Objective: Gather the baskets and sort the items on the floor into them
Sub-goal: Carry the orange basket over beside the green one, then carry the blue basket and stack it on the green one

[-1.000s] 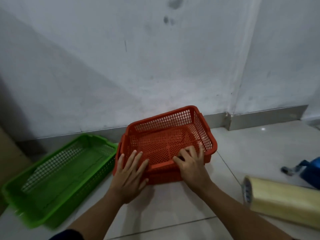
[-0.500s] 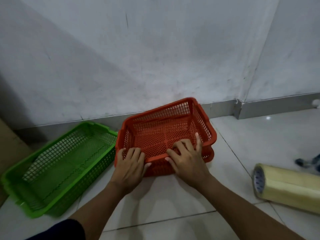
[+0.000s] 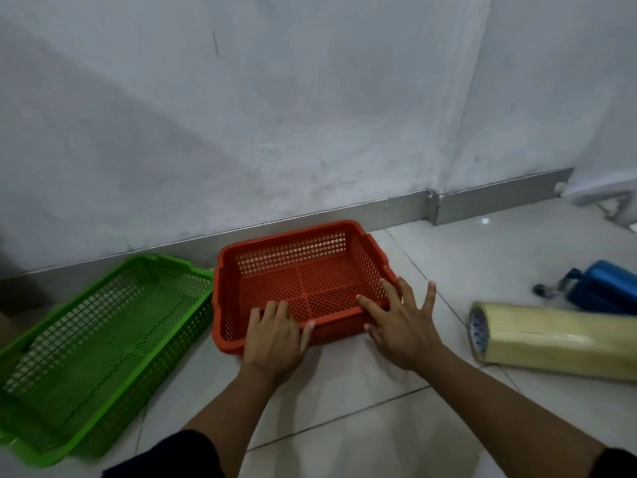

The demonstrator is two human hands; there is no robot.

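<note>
Two perforated plastic baskets sit on the tiled floor [image 3: 379, 426] near the base of a pale wall [image 3: 275, 115]: one orange basket [image 3: 303, 281] and one longer green basket [image 3: 103, 343], side by side with their near corners just beside each other. Both are empty of items. The left hand [image 3: 274, 336] is curled over the near rim of the orange basket, its fingers hooked inside and the thumb on the outer wall, so its grip is clamped on that rim. The right hand [image 3: 403, 322] lies at the basket's near right corner with fingers spread apart; two fingertips reach over the rim, while the rest of the hand is open and flat above the floor. To the right lies one long roll of yellowish clear tape [image 3: 558, 343] on its side, with a small blue-printed label on its core end, the writing too small to read. Behind it is one blue object [image 3: 606, 288] with a dark wheel or knob, cut off by the frame edge. Dark sleeves show at the lower edge.
</note>
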